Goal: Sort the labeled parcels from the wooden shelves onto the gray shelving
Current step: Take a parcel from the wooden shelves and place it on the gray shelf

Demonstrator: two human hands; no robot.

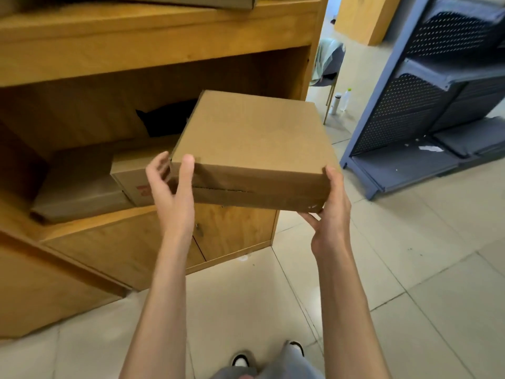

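Cardboard parcel (251, 151) held mid-frame, clear of the shelves | left hand (172, 192) clamped on its near-left corner, thumb up the front | right hand (329, 212) gripping the near-right corner from below | wooden shelves (153, 36) at left, another box (131, 184) inside | gray shelving (388, 110) at upper right

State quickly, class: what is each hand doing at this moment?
Left hand: closed on the cardboard box, thumb on its top front edge at the near left corner.
Right hand: closed on the same box, at its near right corner.
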